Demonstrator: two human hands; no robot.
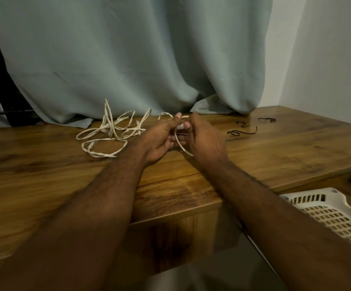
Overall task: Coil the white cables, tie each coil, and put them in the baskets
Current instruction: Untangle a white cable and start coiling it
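Both hands meet just right of the loose pile of white cable (107, 135) on the bench (44, 164): the left hand (162, 139) and the right hand (204, 139) each have their fingers curled, pinching one end and a first small loop. Most of the cable lies sprawled in open tangles. It looks light, soft and springy, likely to snag and uncoil, so it is best held near the end, feeding slack loop by loop. Black ties (241, 131) lie right of the pile; a white basket (328, 213) sits lower right.
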